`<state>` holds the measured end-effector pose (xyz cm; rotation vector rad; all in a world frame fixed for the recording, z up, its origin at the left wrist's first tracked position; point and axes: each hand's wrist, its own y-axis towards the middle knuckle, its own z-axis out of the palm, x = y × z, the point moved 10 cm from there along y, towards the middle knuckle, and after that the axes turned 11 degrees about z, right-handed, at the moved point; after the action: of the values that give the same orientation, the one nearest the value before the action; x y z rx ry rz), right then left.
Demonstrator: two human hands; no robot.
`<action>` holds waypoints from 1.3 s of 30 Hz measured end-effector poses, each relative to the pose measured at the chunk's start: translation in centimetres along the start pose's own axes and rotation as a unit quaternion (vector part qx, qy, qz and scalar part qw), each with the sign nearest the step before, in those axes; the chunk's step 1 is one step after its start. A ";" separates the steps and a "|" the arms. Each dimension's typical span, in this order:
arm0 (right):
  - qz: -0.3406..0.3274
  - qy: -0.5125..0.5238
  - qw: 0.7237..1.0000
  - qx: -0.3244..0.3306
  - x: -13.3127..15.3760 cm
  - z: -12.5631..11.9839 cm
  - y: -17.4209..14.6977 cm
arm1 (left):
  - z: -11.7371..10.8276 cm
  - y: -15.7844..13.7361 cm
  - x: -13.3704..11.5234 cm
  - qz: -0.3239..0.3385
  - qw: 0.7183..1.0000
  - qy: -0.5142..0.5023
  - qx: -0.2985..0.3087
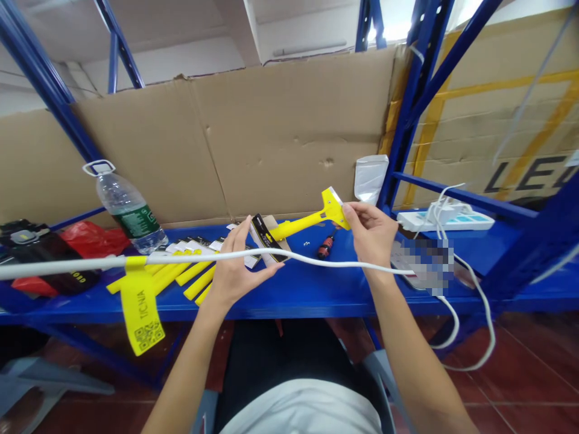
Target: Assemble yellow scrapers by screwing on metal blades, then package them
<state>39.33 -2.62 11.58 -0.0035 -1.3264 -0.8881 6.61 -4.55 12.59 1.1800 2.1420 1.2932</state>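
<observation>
Left hand [230,274] clamped on a card [262,232], right hand [373,238] pinching a scraper [301,226], the two hands apart.
From left to right on my feed, I see a clear plastic bottle [131,208], then yellow handles [165,278] slanting across the smooth blue bench [307,301]. The left hand's fingers point up, thumb stretched sideways, spanning the black, flat-faced card. The scraper slopes upward from there, its slim handle meeting the card; I can't tell whether it's inside or behind. Its flared head ends between the right hand's thumb and fingers, above a red-and-black screwdriver [325,247].
</observation>
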 end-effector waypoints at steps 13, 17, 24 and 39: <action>0.064 -0.026 0.993 0.095 -1.1 4.5 -3.0 | -0.1 -1.4 -2.0 -0.003 0.999 0.006 -0.033; 0.085 -0.030 0.988 0.122 -1.2 5.8 -4.1 | 0.5 -1.3 -1.8 -0.053 0.998 -0.025 -0.007; 0.061 -0.057 0.989 0.122 -0.9 5.9 -4.4 | 3.0 -2.4 -0.9 -0.137 0.981 -0.136 0.022; 0.052 -0.037 0.986 0.153 0.3 5.9 -4.4 | 7.1 -4.6 0.7 -0.416 0.759 -0.498 -0.052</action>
<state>31.98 -3.02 11.45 0.1339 -1.5076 -0.5949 8.79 -1.17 5.08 0.4856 1.3967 0.2239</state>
